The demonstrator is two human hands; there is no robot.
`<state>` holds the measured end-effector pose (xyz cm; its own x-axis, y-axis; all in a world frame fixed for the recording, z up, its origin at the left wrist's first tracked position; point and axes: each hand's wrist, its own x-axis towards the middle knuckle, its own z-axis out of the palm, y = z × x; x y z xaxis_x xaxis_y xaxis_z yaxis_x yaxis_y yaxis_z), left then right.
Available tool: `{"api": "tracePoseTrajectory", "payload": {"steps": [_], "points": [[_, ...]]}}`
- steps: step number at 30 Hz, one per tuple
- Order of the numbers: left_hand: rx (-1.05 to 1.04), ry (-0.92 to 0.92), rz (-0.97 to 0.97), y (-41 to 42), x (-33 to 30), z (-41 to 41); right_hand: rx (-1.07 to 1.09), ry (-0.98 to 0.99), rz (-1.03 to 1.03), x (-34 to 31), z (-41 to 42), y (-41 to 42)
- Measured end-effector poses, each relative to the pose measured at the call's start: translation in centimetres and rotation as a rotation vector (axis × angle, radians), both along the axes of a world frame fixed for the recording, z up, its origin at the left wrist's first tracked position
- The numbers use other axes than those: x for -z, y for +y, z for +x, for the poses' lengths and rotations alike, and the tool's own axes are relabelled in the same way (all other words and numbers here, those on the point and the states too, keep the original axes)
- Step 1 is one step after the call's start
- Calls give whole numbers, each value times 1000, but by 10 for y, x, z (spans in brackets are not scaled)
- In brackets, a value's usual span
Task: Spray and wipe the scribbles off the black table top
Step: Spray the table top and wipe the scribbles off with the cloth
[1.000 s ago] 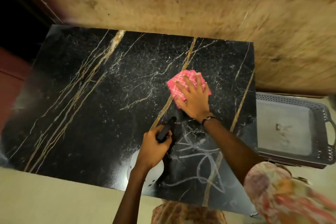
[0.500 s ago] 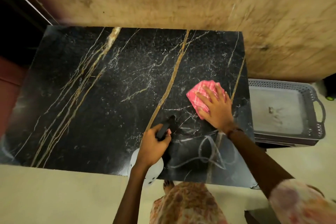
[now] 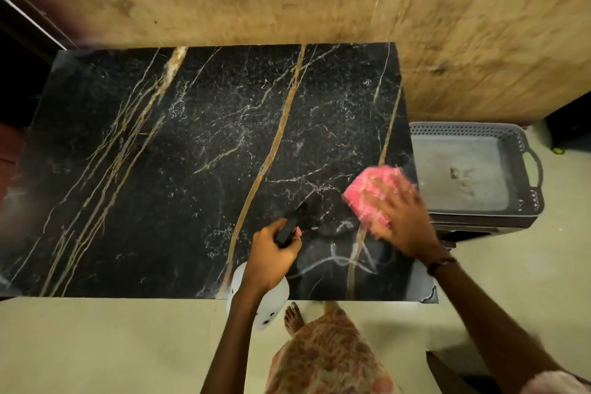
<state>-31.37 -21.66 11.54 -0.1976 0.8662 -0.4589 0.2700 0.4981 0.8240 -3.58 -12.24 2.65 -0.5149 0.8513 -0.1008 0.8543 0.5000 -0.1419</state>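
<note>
A black marble table top (image 3: pixel 192 169) with gold veins fills the view. White scribbles (image 3: pixel 339 261) mark its near right corner. My right hand (image 3: pixel 403 221) presses flat on a pink checked cloth (image 3: pixel 371 192) near the table's right edge, just above the scribbles; both are motion-blurred. My left hand (image 3: pixel 271 256) grips a spray bottle (image 3: pixel 268 301) with a black nozzle and a white body. The bottle hangs over the near edge, left of the scribbles, nozzle pointing toward the cloth.
A grey perforated plastic tray (image 3: pixel 473 134) with handles stands on the floor right of the table. A worn tan wall (image 3: pixel 319 3) rises behind. My bare foot (image 3: pixel 294 318) and patterned garment show below the near edge on a pale floor.
My right hand has swept the pink cloth from the table's middle to the right and nearer, reaching the right edge. The scribbles' upper part is gone. The left hand kept holding the bottle.
</note>
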Motion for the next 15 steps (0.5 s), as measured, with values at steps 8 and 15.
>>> {"api": "tracePoseTrajectory", "payload": {"steps": [8,15], "points": [[43,8,-42,-10,3,9,220,35,-10,-6,-52,71],[26,-8,-63,-18,4,11,-94,101,51,5,-37,-58]]}}
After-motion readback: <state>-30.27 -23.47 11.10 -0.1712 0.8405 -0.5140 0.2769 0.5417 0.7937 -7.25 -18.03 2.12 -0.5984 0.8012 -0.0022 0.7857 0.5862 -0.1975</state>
